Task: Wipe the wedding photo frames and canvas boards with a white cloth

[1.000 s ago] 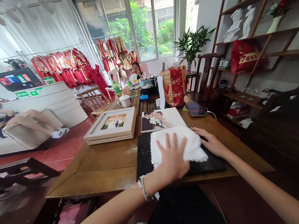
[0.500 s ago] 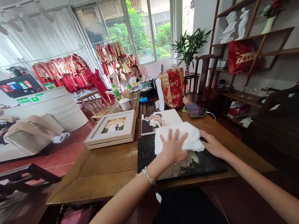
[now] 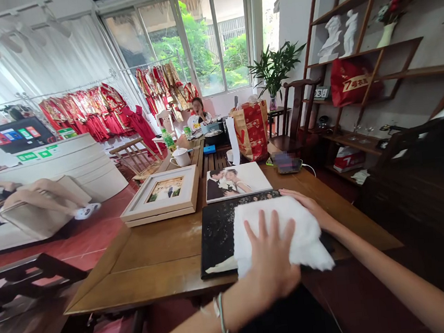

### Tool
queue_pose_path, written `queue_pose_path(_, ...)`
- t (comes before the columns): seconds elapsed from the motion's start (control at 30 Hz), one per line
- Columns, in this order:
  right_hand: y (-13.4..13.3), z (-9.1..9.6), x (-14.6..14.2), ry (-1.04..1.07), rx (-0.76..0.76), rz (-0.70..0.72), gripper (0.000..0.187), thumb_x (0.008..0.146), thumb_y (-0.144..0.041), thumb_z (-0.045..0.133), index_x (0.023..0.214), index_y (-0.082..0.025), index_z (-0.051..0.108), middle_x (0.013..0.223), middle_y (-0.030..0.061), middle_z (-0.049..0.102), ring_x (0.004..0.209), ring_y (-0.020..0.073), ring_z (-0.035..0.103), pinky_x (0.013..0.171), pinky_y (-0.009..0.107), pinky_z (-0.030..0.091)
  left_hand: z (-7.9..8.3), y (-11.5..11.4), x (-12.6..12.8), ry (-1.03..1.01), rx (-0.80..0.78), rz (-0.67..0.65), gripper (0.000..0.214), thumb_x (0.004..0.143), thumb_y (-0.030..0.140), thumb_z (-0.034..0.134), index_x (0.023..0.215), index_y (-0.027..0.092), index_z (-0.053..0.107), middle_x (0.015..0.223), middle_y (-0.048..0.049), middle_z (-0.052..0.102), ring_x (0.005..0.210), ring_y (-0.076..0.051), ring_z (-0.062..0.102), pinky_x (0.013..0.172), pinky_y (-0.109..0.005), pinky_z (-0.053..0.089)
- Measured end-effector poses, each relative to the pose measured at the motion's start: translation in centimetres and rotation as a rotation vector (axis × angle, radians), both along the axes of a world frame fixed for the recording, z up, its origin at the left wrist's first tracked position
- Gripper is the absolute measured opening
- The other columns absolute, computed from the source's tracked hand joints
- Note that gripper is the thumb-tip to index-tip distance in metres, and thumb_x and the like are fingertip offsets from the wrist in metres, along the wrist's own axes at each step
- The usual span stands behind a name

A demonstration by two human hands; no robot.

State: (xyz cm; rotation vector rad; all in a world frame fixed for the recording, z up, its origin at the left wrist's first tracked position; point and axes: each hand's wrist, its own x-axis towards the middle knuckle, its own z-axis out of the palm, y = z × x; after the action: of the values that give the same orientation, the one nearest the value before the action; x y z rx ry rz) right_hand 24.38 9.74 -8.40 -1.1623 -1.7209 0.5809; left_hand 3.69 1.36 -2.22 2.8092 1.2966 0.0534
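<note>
My left hand (image 3: 269, 251) lies flat with fingers spread on a white cloth (image 3: 305, 232). The cloth covers much of a dark photo panel (image 3: 217, 240) at the table's front edge; small faces show at its top. At the panel's upper right corner rests my right hand (image 3: 306, 208), fingers stretched out along the edge, partly hidden by the cloth. Just behind the panel lies a white-edged wedding photo (image 3: 247, 182). To the left sits a pale framed picture (image 3: 193, 193), apparently stacked on another frame.
Farther back on the wooden table (image 3: 155, 251) stand a white lidded teapot (image 3: 182, 157), a red and brown paper bag (image 3: 252, 132) and a phone-like device (image 3: 288, 164) with a cable. One person sits at the far end; another lies on the sofa (image 3: 34, 216) at left.
My left hand has moved toward me, drawing the cloth down over the panel's near edge. The panel's top, with its small faces, now shows. My right hand stays by the upper right corner.
</note>
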Motion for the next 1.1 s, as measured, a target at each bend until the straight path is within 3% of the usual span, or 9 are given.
queue_pose_path(0.1,0.1,0.2,0.0,0.014,-0.006,-0.014,0.039,0.081,-0.039,0.048,0.115,-0.025,0.060,0.130,0.0061,0.053,0.124,0.0239,0.044,0.107,0.045,0.030,0.7,-3.2,-0.4,-0.004,-0.089,-0.064,0.084,0.075,0.046,0.052,0.144,0.026,0.008,0.151,-0.0104,0.001,0.132,-0.042,-0.010,0.094,-0.074,0.000)
queue_pose_path(0.2,0.0,0.2,-0.1,0.044,-0.011,-0.008,0.039,0.082,-0.042,0.047,0.114,-0.025,0.061,0.129,0.0063,0.054,0.124,0.0240,0.044,0.107,0.046,0.030,1.4,-3.3,-0.3,-0.026,-0.098,-0.056,0.079,0.077,0.047,0.049,0.144,0.027,0.012,0.150,-0.0096,0.006,0.133,-0.041,-0.005,0.096,-0.072,0.005)
queue_pose_path(0.47,-0.4,0.3,-0.4,0.069,-0.012,-0.046,0.040,0.078,-0.031,0.048,0.115,-0.025,0.061,0.129,0.0036,0.055,0.120,0.0258,0.049,0.101,0.043,0.037,1.4,5.9,2.0,0.027,0.053,0.131,0.067,0.082,0.047,0.046,0.141,0.027,0.023,0.148,-0.0092,0.019,0.132,-0.040,0.011,0.094,-0.071,0.015)
queue_pose_path(0.57,-0.4,0.5,-0.5,0.039,0.003,-0.062,0.040,0.078,-0.030,0.048,0.116,-0.024,0.060,0.129,0.0036,0.055,0.121,0.0262,0.048,0.101,0.043,0.036,1.2,7.2,2.8,0.027,0.083,0.179,0.067,0.082,0.048,0.046,0.141,0.026,0.024,0.148,-0.0100,0.020,0.132,-0.041,0.011,0.093,-0.071,0.016)
queue_pose_path(0.67,-0.5,0.6,-0.4,0.024,0.013,-0.016,0.041,0.078,-0.031,0.049,0.117,-0.023,0.060,0.130,0.0052,0.054,0.121,0.0265,0.048,0.100,0.042,0.039,0.9,5.5,2.8,0.028,0.084,0.179,0.071,0.081,0.048,0.049,0.142,0.024,0.022,0.148,-0.0121,0.018,0.132,-0.043,0.009,0.093,-0.072,0.015)
queue_pose_path(0.8,-0.4,0.4,-0.1,0.010,0.017,0.004,0.041,0.078,-0.034,0.051,0.116,-0.023,0.060,0.131,0.0064,0.053,0.123,0.0252,0.045,0.104,0.042,0.035,1.0,0.1,1.7,0.024,0.066,0.073,0.080,0.078,0.048,0.053,0.143,0.021,0.017,0.149,-0.0154,0.010,0.132,-0.045,0.002,0.094,-0.074,0.010)
queue_pose_path(0.93,0.1,0.2,0.0,-0.004,-0.012,-0.021,0.038,0.083,-0.038,0.045,0.114,-0.023,0.062,0.129,0.0067,0.055,0.125,0.0235,0.043,0.107,0.044,0.031,1.9,-4.7,0.6,0.078,-0.065,-0.072,0.087,0.075,0.049,0.056,0.144,0.019,0.011,0.149,-0.0162,0.003,0.130,-0.047,-0.004,0.092,-0.077,0.009)
queue_pose_path(1.0,0.2,0.1,0.0,-0.003,-0.015,-0.035,0.038,0.084,-0.039,0.044,0.114,-0.024,0.062,0.129,0.0061,0.055,0.126,0.0233,0.043,0.108,0.045,0.030,2.3,-5.4,0.5,0.106,-0.110,-0.089,0.089,0.074,0.048,0.057,0.144,0.020,0.010,0.149,-0.0154,0.003,0.130,-0.047,-0.004,0.092,-0.077,0.010)
queue_pose_path(1.1,0.2,0.1,0.1,-0.014,-0.012,-0.028,0.038,0.083,-0.040,0.044,0.114,-0.025,0.062,0.129,0.0053,0.055,0.125,0.0240,0.043,0.107,0.046,0.030,2.3,-4.1,1.1,0.104,-0.086,-0.030,0.085,0.077,0.049,0.054,0.144,0.021,0.012,0.149,-0.0140,0.005,0.131,-0.045,-0.001,0.094,-0.074,0.011)
